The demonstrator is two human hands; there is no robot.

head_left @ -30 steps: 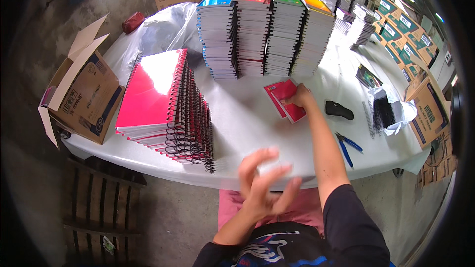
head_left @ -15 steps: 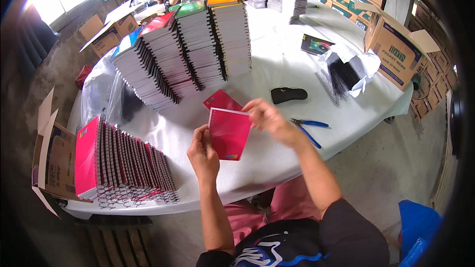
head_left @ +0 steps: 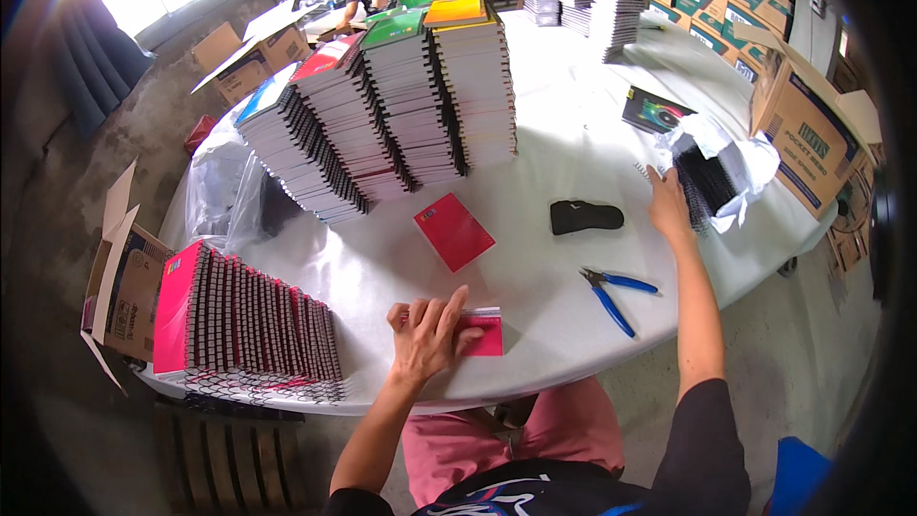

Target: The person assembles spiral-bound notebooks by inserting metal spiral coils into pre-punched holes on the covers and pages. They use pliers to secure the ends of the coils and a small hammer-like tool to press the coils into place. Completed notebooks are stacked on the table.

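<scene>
Left hand on red notebook, right hand at wire spirals.
Left hand (head_left: 427, 336) palm down, fingers spread and partly bent, resting on the red notebook (head_left: 489, 339) near the table's front edge, not wrapped around it; right hand (head_left: 671, 203) stretched far right, fingertips at the black wire spirals (head_left: 705, 180) in white paper, can't tell if gripping any. Second red notebook (head_left: 454, 232) lies loose just beyond the left hand, small multicolored print at its corner; dark lettering on the right-hand carton (head_left: 804, 148). Blue-handled pliers (head_left: 614, 311) and black oblong item (head_left: 586, 217) lie between the hands. Red spiral-notebook stack (head_left: 253, 330) at left; four tall notebook stacks (head_left: 401, 96) behind the loose notebook.
</scene>
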